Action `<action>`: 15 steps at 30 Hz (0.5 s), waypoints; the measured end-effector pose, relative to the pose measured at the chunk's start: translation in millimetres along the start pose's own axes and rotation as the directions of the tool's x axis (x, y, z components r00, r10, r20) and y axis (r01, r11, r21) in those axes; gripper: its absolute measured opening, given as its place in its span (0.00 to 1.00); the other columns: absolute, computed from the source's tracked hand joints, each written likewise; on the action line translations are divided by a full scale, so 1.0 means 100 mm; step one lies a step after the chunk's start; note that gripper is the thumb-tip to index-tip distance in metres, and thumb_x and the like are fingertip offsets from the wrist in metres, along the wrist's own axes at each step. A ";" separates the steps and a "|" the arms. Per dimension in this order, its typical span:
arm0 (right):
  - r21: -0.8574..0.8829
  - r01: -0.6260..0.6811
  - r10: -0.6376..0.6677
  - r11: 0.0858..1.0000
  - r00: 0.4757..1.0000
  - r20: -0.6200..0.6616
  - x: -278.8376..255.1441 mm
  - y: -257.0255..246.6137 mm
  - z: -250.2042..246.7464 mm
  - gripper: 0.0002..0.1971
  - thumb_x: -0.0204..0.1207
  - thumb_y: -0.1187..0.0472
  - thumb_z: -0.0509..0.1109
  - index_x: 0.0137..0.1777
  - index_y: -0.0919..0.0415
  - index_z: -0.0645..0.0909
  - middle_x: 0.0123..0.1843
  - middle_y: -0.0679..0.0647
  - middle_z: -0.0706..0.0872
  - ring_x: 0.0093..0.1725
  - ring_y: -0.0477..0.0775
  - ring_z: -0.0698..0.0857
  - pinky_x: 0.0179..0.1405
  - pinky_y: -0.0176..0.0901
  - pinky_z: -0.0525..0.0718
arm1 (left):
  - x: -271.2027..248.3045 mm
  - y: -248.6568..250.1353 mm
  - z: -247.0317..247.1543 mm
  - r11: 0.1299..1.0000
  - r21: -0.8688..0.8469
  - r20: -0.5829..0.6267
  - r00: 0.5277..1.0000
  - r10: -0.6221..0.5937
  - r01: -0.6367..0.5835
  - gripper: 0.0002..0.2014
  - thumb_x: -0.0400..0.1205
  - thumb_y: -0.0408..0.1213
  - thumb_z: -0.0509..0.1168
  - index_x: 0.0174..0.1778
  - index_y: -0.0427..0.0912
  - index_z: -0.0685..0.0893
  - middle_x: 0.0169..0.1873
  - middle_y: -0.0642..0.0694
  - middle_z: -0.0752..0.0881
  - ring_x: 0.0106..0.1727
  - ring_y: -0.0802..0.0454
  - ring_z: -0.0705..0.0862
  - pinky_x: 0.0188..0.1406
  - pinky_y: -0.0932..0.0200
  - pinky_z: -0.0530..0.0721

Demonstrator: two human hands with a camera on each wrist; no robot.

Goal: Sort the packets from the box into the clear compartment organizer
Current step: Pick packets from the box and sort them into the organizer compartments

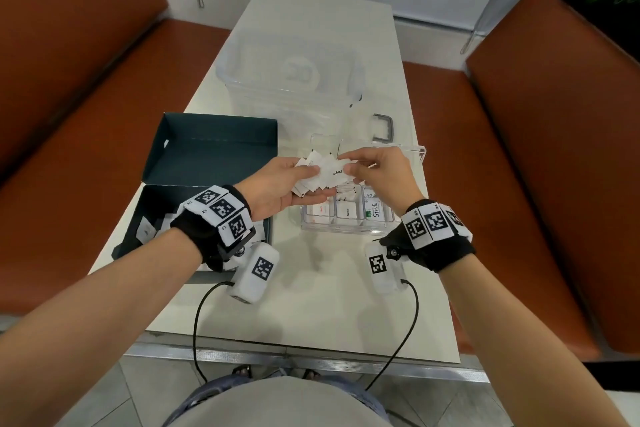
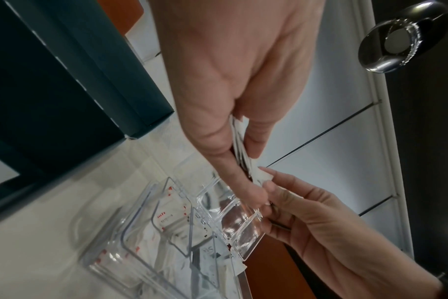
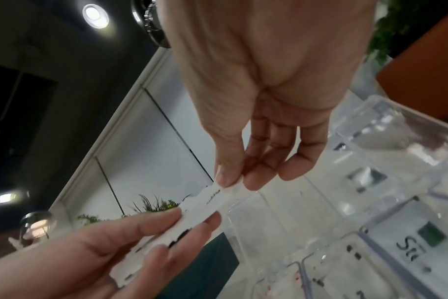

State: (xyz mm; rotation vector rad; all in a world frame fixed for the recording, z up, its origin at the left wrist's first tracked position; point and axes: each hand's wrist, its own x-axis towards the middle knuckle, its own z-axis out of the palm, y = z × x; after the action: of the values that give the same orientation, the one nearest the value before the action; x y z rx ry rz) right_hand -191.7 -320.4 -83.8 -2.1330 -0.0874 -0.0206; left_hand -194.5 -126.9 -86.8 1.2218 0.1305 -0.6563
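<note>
Left hand (image 1: 277, 184) grips fanned packets (image 1: 318, 173) — right hand (image 1: 377, 170) pinches one.

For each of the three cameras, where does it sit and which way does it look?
Head: worn on the head, looks forward and down at the table; shows both forearms, left hand, right hand.
Left wrist: looks along the left hand at the packets it grips.
Right wrist: looks along the right hand pinching one packet.
All share the clear compartment organizer.
</note>
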 end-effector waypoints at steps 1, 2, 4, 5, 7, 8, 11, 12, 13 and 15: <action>-0.042 0.011 -0.011 0.999 1.000 -0.001 0.01 -0.01 -0.02 0.08 0.74 0.62 0.75 0.51 0.52 0.90 0.37 0.55 0.90 0.34 0.49 0.87 0.48 0.34 0.82 | -0.01 -0.01 0.00 1.000 0.009 0.007 1.000 0.004 -0.004 0.15 0.88 0.32 0.60 0.68 0.30 0.78 0.59 0.33 0.87 0.57 0.40 0.89 0.50 0.55 0.90; -0.087 0.026 -0.026 0.996 1.000 0.000 0.01 -0.02 -0.03 0.09 0.74 0.62 0.75 0.52 0.52 0.90 0.36 0.54 0.89 0.35 0.48 0.85 0.47 0.31 0.81 | -0.01 -0.02 0.01 1.000 0.012 0.015 1.000 0.005 -0.005 0.15 0.88 0.32 0.60 0.69 0.30 0.78 0.60 0.33 0.87 0.57 0.40 0.89 0.50 0.55 0.90; -0.155 0.054 -0.053 0.986 0.999 0.014 0.02 -0.06 -0.02 0.11 0.74 0.63 0.75 0.55 0.53 0.89 0.33 0.50 0.86 0.35 0.46 0.82 0.42 0.22 0.77 | -0.02 -0.05 0.02 1.000 0.017 0.044 0.999 0.008 -0.009 0.15 0.88 0.33 0.61 0.69 0.31 0.78 0.60 0.34 0.87 0.58 0.40 0.89 0.50 0.55 0.90; -0.172 0.064 -0.061 0.983 0.998 0.022 0.02 -0.08 -0.01 0.12 0.73 0.63 0.76 0.56 0.55 0.89 0.33 0.51 0.86 0.35 0.45 0.82 0.41 0.18 0.76 | -0.02 -0.06 0.03 1.000 0.024 0.066 0.998 0.013 -0.014 0.15 0.88 0.34 0.61 0.68 0.31 0.79 0.60 0.35 0.87 0.58 0.40 0.89 0.51 0.55 0.90; -0.197 0.081 -0.078 0.977 0.997 0.026 0.02 -0.12 0.02 0.12 0.72 0.64 0.77 0.56 0.57 0.88 0.34 0.54 0.86 0.33 0.42 0.80 0.40 0.17 0.75 | -0.03 -0.08 0.04 0.999 0.043 0.106 0.994 0.023 -0.028 0.15 0.88 0.35 0.60 0.67 0.32 0.80 0.60 0.35 0.88 0.58 0.42 0.89 0.51 0.56 0.90; -0.207 0.084 -0.082 0.975 0.996 0.020 0.02 -0.13 0.04 0.12 0.72 0.63 0.77 0.55 0.58 0.88 0.33 0.53 0.86 0.32 0.40 0.79 0.38 0.17 0.74 | -0.03 -0.09 0.05 0.998 0.052 0.118 0.993 0.027 -0.034 0.15 0.88 0.35 0.60 0.67 0.32 0.80 0.59 0.34 0.88 0.58 0.42 0.89 0.50 0.56 0.90; -0.224 0.055 -0.061 0.973 0.998 -0.017 0.02 -0.13 0.04 0.09 0.71 0.59 0.78 0.50 0.58 0.88 0.31 0.47 0.82 0.30 0.38 0.78 0.33 0.19 0.73 | -0.03 -0.11 0.05 0.996 0.058 0.124 0.991 0.054 -0.061 0.14 0.88 0.34 0.60 0.67 0.33 0.80 0.57 0.34 0.89 0.57 0.44 0.89 0.47 0.59 0.89; -0.220 0.036 -0.041 0.975 0.999 -0.021 0.02 -0.12 0.03 0.09 0.71 0.56 0.78 0.49 0.57 0.87 0.33 0.47 0.83 0.31 0.38 0.79 0.33 0.20 0.73 | -0.02 -0.11 0.05 0.996 0.053 0.117 0.991 0.066 -0.073 0.14 0.87 0.34 0.61 0.67 0.33 0.80 0.57 0.35 0.89 0.57 0.44 0.90 0.46 0.61 0.89; -0.206 0.012 -0.015 0.979 1.000 -0.013 0.00 -0.12 0.02 0.09 0.72 0.55 0.78 0.48 0.58 0.87 0.35 0.48 0.85 0.33 0.39 0.81 0.34 0.21 0.75 | -0.02 -0.11 0.04 0.995 0.049 0.107 0.991 0.078 -0.083 0.13 0.87 0.33 0.61 0.66 0.33 0.81 0.56 0.35 0.89 0.57 0.43 0.90 0.45 0.61 0.88; -0.125 -0.051 0.054 0.991 0.998 0.025 -0.02 -0.10 0.01 0.09 0.72 0.56 0.78 0.47 0.60 0.86 0.36 0.49 0.88 0.33 0.41 0.87 0.35 0.27 0.82 | -0.02 -0.10 0.03 0.994 0.044 0.081 0.992 0.093 -0.097 0.13 0.86 0.32 0.63 0.65 0.33 0.81 0.56 0.36 0.89 0.56 0.42 0.90 0.44 0.62 0.88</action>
State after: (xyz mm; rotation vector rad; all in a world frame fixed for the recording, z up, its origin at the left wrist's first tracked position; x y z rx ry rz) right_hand -194.7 -314.4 -75.6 -2.2597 -0.0477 0.0358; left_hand -201.9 -130.6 -93.0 1.2384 -0.0096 -0.6268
